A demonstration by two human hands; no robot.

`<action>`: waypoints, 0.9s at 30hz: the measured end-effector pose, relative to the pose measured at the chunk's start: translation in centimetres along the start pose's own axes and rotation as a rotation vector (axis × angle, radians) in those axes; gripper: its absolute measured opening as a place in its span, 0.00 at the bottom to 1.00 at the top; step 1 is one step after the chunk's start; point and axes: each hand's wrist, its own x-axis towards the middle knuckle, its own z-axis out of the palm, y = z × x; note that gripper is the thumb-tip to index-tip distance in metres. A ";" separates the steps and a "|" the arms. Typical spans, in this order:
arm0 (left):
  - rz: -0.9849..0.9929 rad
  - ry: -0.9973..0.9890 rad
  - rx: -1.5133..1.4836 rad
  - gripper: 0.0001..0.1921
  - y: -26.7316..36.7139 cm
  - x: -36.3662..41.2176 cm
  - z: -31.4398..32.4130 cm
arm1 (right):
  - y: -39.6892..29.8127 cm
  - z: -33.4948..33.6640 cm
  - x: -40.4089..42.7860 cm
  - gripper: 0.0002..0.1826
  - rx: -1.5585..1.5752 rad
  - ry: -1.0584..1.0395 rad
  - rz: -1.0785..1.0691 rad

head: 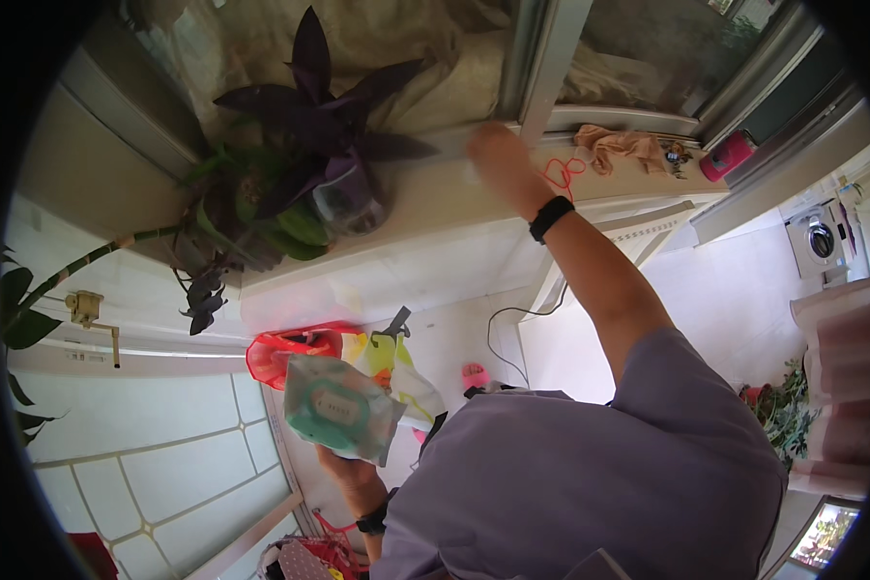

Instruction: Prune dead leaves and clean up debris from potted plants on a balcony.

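Observation:
My left hand (355, 475) grips a soft pack of wipes (337, 409) from beneath, with the green and white face turned up. Stretched out over the window sill (435, 196), my right hand (500, 163) is blurred, and its fingers cannot be made out; whether it holds anything is unclear. To its left stands a clear glass vase (349, 196) with a purple-leaved plant (319, 94). Close by on its right lie a red cord (565, 172) and a crumpled tan cloth (620, 147).
A pink can (727, 156) stands at the sill's right end. Green potted plants (297, 225) crowd the left end. Below the sill are a red plastic bag (264, 359) and a yellow and white bag (413, 384). A dark cable (489, 326) hangs down to the floor.

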 end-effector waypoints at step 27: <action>0.037 -0.031 0.053 0.26 0.4 -0.2 0.0 | 1.7 -0.1 -2.9 0.24 0.114 -0.235 0.747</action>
